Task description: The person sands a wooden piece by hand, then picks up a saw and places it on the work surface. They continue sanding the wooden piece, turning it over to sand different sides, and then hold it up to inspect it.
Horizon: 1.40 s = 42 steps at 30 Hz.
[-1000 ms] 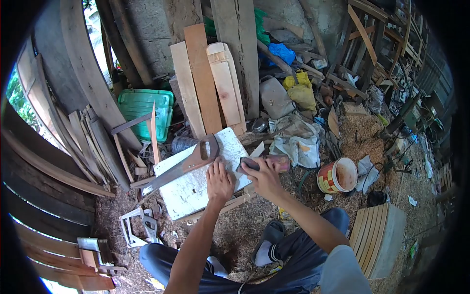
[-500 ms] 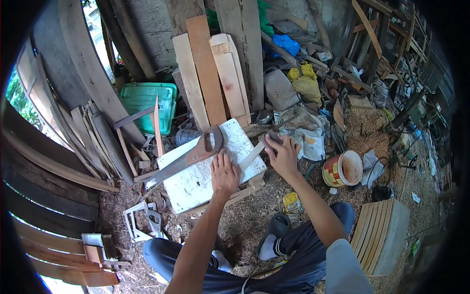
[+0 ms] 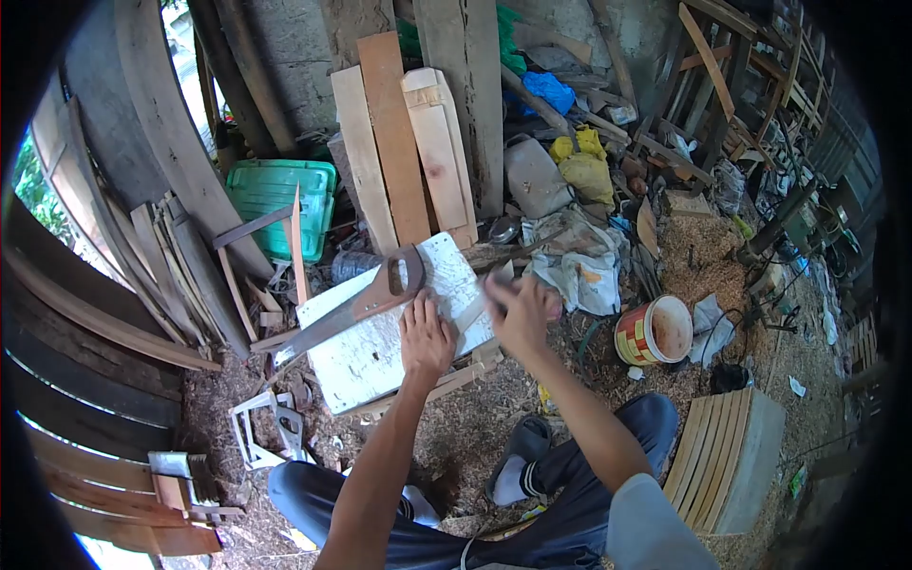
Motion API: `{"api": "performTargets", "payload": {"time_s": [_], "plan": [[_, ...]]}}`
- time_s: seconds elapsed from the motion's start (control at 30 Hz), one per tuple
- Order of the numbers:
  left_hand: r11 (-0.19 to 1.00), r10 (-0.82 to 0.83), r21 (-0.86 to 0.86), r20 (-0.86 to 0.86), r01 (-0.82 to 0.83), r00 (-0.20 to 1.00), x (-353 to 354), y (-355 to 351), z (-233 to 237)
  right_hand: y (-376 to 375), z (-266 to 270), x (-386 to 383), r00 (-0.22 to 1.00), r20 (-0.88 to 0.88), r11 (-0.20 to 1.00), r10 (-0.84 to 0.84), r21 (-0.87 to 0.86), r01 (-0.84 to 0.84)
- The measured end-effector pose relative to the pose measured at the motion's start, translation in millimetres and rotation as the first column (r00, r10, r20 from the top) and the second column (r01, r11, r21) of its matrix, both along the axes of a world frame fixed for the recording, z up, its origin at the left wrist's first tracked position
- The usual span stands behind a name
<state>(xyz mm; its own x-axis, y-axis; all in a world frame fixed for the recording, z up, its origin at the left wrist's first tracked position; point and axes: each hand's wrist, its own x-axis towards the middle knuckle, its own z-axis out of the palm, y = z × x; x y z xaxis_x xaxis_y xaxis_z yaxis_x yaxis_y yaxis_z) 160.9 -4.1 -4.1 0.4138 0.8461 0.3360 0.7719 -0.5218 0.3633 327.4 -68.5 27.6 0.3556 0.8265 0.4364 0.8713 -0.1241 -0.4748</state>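
Thin, pale, flat wooden strip (image 3: 471,313) sits on the right part of the scuffed white rectangular board (image 3: 356,370), between the two hands; left hand (image 3: 427,337) lies palm down, fingers extended on the board, just beside the brown-handled grey-bladed handsaw (image 3: 372,299), near end of the strip running up to or under it, can't tell which; right hand (image 3: 521,318) is curled and blurred, seemingly gripping a small dark block (image 3: 498,280) at the strip's far end, contact unclear; strip likely light, stiff, fairly dry to the touch, could snap if bent; best held flat by the near end, pressed to the board; block probably light and firm, best taken by its sides; strip looks plain, straight-edged; block dark, its shape smeared by blur.
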Motion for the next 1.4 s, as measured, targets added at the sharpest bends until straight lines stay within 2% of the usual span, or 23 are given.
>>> {"api": "performTargets", "payload": {"time_s": [0.07,0.13,0.2,0.23,0.33,0.4,0.5,0.57,0.6,0.67,0.73,0.8,0.87,0.97,1.07,1.17,1.2,1.27,1.3,1.33,1.4], "plan": [[1.000,0.021,0.014,-0.021,-0.020,1.000,1,1,-1,-27,-3,-21,0.973,0.099,0.977,0.210,0.024,-0.213],[1.000,0.024,0.022,-0.016,-0.023,1.000,-1,1,0,-28,-4,-9,0.969,0.055,0.970,0.243,0.001,-0.243],[1.000,-0.008,-0.002,-0.002,0.008,1.000,-1,0,3,-4,-12,19,0.997,0.062,0.995,0.040,0.093,-0.046],[1.000,-0.008,0.000,-0.010,0.008,1.000,-1,0,4,4,-2,28,0.999,-0.033,0.997,-0.011,0.078,0.013],[1.000,-0.008,-0.011,-0.005,0.008,1.000,-1,-1,6,1,0,6,0.998,-0.032,0.997,-0.056,0.047,0.058],[1.000,0.007,-0.001,0.010,-0.007,1.000,2,-3,3,-23,-15,-22,0.991,0.089,0.994,0.098,0.045,-0.102],[1.000,0.013,0.004,-0.012,-0.013,1.000,0,2,2,-27,-16,-18,0.977,0.034,0.977,0.209,0.036,-0.210],[1.000,-0.007,0.013,-0.008,0.007,1.000,-1,0,0,-6,-18,0,0.993,0.070,0.982,0.100,0.154,-0.110],[1.000,-0.006,0.010,-0.012,0.007,1.000,-2,-2,1,-2,-15,7,0.993,0.066,0.982,0.101,0.151,-0.110],[1.000,-0.006,-0.014,-0.034,0.006,0.999,-1,0,7,9,-6,13,0.995,-0.087,0.996,-0.050,0.073,0.057],[1.000,0.010,-0.006,-0.036,-0.010,0.999,1,1,8,1,-4,3,0.996,-0.090,0.995,-0.011,0.098,0.020],[1.000,-0.014,-0.010,-0.030,0.014,0.999,0,0,7,-20,-1,-8,0.944,0.161,0.952,0.289,0.053,-0.301],[1.000,-0.006,0.000,-0.028,0.006,1.000,-1,3,6,-20,-4,-4,0.937,0.097,0.941,0.336,0.007,-0.338],[1.000,-0.010,0.000,0.005,0.010,1.000,-1,-1,4,10,1,15,0.983,0.131,0.988,0.130,0.065,-0.140],[1.000,-0.011,0.002,0.030,0.011,0.999,-1,-1,11,26,-2,1,0.995,-0.036,0.995,-0.096,-0.014,0.095],[1.000,0.008,-0.003,-0.033,-0.008,0.999,0,1,2,-4,-12,-34,0.994,0.063,0.996,0.090,-0.010,-0.089],[1.000,0.006,0.002,-0.035,-0.006,0.999,1,3,4,-3,-10,-28,0.994,0.061,0.996,0.087,-0.005,-0.087],[1.000,0.015,0.012,-0.041,-0.015,0.999,0,0,5,-1,-5,1,0.992,0.117,0.998,0.054,-0.036,-0.050],[1.000,-0.006,0.021,-0.010,0.006,1.000,-1,0,5,9,0,17,0.996,0.079,0.998,-0.051,0.038,0.048],[1.000,-0.009,0.014,-0.011,0.009,1.000,-2,-2,4,20,0,30,0.985,0.046,0.986,-0.166,0.026,0.165],[1.000,0.002,0.014,-0.030,-0.002,1.000,0,-1,7,24,-3,34,0.992,0.009,0.992,-0.123,0.008,0.123]]}}
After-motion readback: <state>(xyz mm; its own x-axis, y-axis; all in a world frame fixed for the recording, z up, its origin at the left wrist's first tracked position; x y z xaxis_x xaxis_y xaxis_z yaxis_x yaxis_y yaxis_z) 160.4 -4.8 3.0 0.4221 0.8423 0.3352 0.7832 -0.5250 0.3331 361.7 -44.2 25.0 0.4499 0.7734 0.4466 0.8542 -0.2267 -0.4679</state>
